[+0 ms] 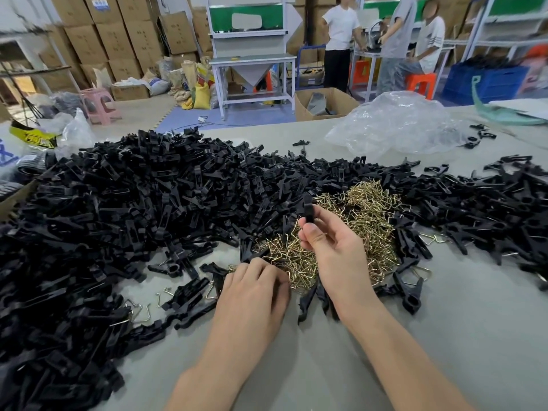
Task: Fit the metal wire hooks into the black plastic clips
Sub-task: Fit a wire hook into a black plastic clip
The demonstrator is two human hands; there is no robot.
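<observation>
My right hand (332, 247) is raised over the table and pinches one black plastic clip (308, 210) upright between thumb and fingers. Below and behind it lies a heap of brass-coloured wire hooks (364, 209). My left hand (252, 289) rests knuckles-up at the near left edge of that heap, fingers curled down into the hooks; whether it holds one is hidden. A huge pile of black clips (133, 209) covers the left and far side of the table.
More black clips (489, 209) spread along the right. Loose hooks and clips (142, 310) lie near my left hand. A crumpled clear plastic bag (400, 126) sits at the far right. The grey table surface (444, 336) lies in front. Three people stand far behind.
</observation>
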